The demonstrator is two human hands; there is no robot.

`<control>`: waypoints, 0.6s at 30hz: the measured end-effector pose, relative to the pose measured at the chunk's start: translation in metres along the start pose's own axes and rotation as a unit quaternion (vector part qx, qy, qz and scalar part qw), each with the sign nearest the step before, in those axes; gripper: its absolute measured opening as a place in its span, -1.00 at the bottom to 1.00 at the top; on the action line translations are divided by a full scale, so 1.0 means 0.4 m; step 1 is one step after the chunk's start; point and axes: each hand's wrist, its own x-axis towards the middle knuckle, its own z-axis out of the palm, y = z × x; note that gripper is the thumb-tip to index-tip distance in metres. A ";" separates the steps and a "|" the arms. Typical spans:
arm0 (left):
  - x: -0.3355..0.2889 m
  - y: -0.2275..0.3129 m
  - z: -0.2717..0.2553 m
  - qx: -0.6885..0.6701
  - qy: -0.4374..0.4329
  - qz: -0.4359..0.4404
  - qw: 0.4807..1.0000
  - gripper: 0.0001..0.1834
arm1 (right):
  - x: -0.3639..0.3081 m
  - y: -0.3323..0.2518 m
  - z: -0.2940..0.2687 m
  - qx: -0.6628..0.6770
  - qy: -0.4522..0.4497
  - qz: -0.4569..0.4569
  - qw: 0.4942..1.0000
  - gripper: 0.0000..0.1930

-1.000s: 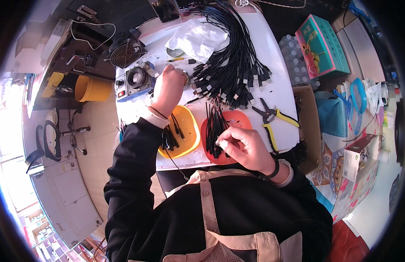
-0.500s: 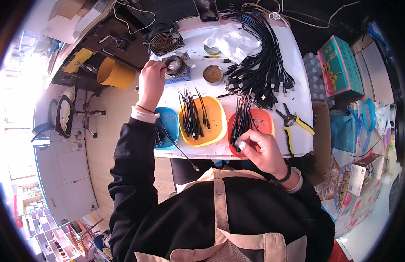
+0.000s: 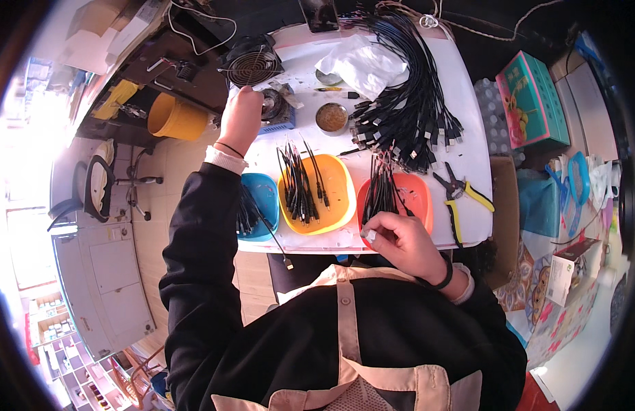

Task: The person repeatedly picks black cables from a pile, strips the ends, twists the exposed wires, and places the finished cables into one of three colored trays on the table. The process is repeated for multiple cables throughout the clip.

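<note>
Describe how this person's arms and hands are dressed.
Both arms wear black sleeves ending in pale cuffs. The left hand is ungloved, with a thin dark band at its wrist. The right hand, also ungloved, has a thicker black wristband. Any markings on the bands are too small to tell.

A single black USB cable ran slantwise over the blue bowl, its metal-ended plug past the near rim; I couldn't see its other end. Over to the right, a bundle of thin black cables leaned in the red-orange bowl, tops fanned beyond the far rim. Farther back stood a blue-cased solder pot, round and dark on top, partly screened from me.
</note>
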 end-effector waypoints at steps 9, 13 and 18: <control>-0.112 0.118 -0.185 -0.290 0.062 -0.125 0.947 -0.91 | -0.008 -0.009 0.019 0.013 0.046 -0.038 0.998 -0.88; -0.260 0.308 -0.336 -0.653 0.042 -0.247 0.714 -0.92 | 0.016 -0.050 0.083 -0.047 0.078 -0.183 0.979 -0.66; -0.345 0.532 -0.419 -0.865 0.000 -0.115 0.488 -0.84 | -0.057 -0.110 0.161 0.044 -0.078 -0.156 0.984 -0.76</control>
